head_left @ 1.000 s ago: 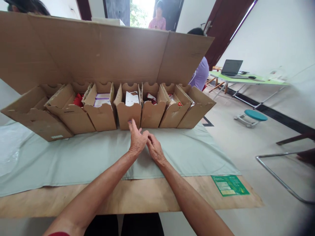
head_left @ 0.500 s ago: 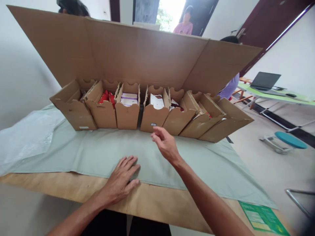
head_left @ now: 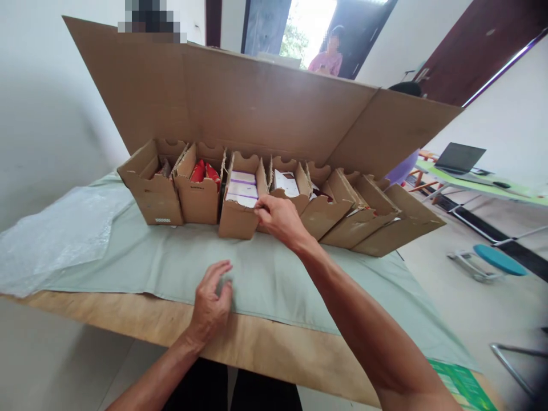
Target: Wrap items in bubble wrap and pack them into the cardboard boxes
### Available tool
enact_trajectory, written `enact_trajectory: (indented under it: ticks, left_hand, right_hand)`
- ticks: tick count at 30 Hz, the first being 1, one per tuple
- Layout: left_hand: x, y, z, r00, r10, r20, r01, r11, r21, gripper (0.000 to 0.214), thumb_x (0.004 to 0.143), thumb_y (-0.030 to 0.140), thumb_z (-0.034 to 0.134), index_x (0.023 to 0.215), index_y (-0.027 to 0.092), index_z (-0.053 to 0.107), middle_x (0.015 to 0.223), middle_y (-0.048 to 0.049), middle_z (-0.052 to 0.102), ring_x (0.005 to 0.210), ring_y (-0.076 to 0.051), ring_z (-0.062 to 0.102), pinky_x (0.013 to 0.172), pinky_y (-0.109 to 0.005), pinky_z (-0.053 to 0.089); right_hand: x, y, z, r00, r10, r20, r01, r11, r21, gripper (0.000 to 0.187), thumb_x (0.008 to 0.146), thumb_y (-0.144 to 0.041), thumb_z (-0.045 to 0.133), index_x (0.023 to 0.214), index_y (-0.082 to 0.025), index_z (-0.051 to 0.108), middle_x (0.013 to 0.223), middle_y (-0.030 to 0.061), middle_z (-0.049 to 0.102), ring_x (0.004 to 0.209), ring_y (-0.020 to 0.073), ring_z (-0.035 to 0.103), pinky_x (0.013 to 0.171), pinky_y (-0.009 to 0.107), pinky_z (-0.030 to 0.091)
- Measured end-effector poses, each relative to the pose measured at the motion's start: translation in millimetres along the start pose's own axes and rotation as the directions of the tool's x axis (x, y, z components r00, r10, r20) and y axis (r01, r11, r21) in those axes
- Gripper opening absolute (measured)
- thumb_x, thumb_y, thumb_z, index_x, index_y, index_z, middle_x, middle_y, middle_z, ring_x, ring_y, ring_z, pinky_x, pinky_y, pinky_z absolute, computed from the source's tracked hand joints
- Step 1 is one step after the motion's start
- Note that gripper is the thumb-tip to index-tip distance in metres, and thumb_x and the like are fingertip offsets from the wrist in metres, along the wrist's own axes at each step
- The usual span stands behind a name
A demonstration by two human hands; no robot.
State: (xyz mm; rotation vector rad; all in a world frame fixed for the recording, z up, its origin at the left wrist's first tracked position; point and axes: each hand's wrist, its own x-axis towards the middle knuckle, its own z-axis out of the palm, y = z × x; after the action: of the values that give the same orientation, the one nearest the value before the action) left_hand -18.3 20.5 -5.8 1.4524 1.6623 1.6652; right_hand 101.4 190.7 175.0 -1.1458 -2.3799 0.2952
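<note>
My right hand [head_left: 280, 220] pinches the front right corner of an open-topped cardboard box [head_left: 238, 221], which holds white and purple packs [head_left: 243, 187]. That box juts forward of its neighbours in the row. Red packets [head_left: 205, 173] fill the box [head_left: 197, 202] to its left. Just right of it, a box partly covered by my right hand contains a white pack [head_left: 286, 182]. My left hand [head_left: 213, 299] hovers low near the table's front edge, fingers apart and curved, with nothing in it.
Several more cardboard boxes [head_left: 377, 231] lean toward the right end. A tall cardboard panel [head_left: 265, 108] stands behind the row. Clear plastic wrap [head_left: 64, 234] lies on the green cloth [head_left: 171, 260] at left. A person [head_left: 327, 57] is beyond the panel; a laptop [head_left: 460, 157] sits on another table.
My right hand has moved up to the box with white and purple packs, which has slid toward me. My left hand has lifted from lying flat. The view has shifted slightly.
</note>
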Motion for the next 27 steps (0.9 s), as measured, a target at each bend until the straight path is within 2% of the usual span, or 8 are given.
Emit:
enact_trajectory:
  ticks: [3,6,9,12,16,20,23,27]
  left_hand:
    - [6,2,-6.3,0.963,-0.177,-0.203,0.147,0.977,-0.153,0.045,0.091,0.027,0.061,0.136,0.021,0.060,0.143,-0.0137,0.061,0.133,-0.028,0.060,0.118,-0.052,0.045]
    - [10,4,-11.8,0.926,-0.259,-0.274,0.189,0.948,-0.257,0.056,0.087,0.030,0.067,0.141,0.021,0.054,0.147,-0.0153,0.056,0.140,-0.029,0.054,0.122,-0.052,0.040]
    - [4,9,-15.3,0.930,-0.275,-0.242,0.207,0.940,-0.272,0.062,0.082,0.029,0.072,0.141,0.022,0.054,0.149,-0.0146,0.056,0.140,-0.030,0.054,0.122,-0.052,0.038]
    - [-12,17,-14.8,0.953,-0.273,-0.134,0.220,0.923,-0.317,0.064,0.081,0.032,0.074,0.141,0.023,0.056,0.150,-0.0132,0.058,0.138,-0.030,0.057,0.120,-0.050,0.042]
    - [-32,32,-12.3,0.960,-0.280,-0.025,0.246,0.881,-0.403,0.061,0.083,0.039,0.075,0.139,0.022,0.059,0.144,-0.0110,0.063,0.137,-0.031,0.058,0.118,-0.046,0.044]
    - [-41,49,-13.8,0.964,-0.246,0.103,0.267,0.877,-0.399,0.059,0.081,0.045,0.078,0.134,0.021,0.063,0.139,-0.0106,0.067,0.137,-0.034,0.058,0.116,-0.043,0.047]
    - [-47,61,-10.7,0.937,-0.298,0.182,0.338,0.907,-0.252,0.060,0.081,0.045,0.079,0.134,0.021,0.063,0.131,-0.0109,0.071,0.128,-0.033,0.064,0.108,-0.043,0.053]
    - [-45,74,13.0,0.916,-0.321,0.243,0.369,0.911,-0.186,0.056,0.089,0.043,0.071,0.139,0.022,0.058,0.128,-0.0097,0.071,0.119,-0.027,0.068,0.104,-0.040,0.055]
  right_hand:
    - [-67,1,-23,0.999,-0.052,0.007,0.051,0.992,0.114,0.017,0.092,-0.021,0.057,0.084,-0.024,0.072,0.069,-0.0011,0.072,0.064,0.0175,0.064,0.064,0.028,0.044]
    - [-135,10,-59,0.994,-0.091,0.067,0.075,0.975,0.211,0.016,0.095,-0.026,0.058,0.090,-0.027,0.073,0.074,-0.0011,0.074,0.063,0.0169,0.066,0.061,0.028,0.046]
    - [-188,34,-97,0.991,-0.062,0.117,0.026,0.957,0.289,0.016,0.096,-0.032,0.061,0.094,-0.030,0.077,0.077,0.0002,0.077,0.064,0.0183,0.070,0.061,0.030,0.053]
    - [-226,69,-116,0.991,0.133,-0.028,-0.117,0.936,0.333,0.012,0.093,-0.034,0.067,0.094,-0.031,0.078,0.082,0.0025,0.078,0.068,0.0211,0.072,0.063,0.033,0.060]
    - [-273,104,-96,0.868,0.432,-0.245,-0.222,0.778,0.587,0.047,0.090,-0.047,0.073,0.135,-0.034,0.066,0.115,0.0092,0.078,0.099,0.0283,0.076,0.082,0.042,0.065]
    - [-310,102,-51,0.927,0.369,-0.059,-0.199,0.620,0.759,0.078,0.084,-0.067,0.073,0.152,-0.033,0.052,0.148,0.0134,0.062,0.131,0.0362,0.063,0.104,0.051,0.057]
    - [-318,86,-26,0.938,0.344,-0.041,-0.211,0.661,0.720,0.073,0.085,-0.064,0.073,0.148,-0.032,0.055,0.146,0.0128,0.063,0.136,0.0370,0.059,0.112,0.053,0.051]
    - [-303,91,-19,0.888,0.434,-0.154,-0.243,0.725,0.645,0.046,0.090,-0.051,0.072,0.130,-0.029,0.065,0.123,0.0110,0.073,0.115,0.0330,0.068,0.101,0.049,0.056]
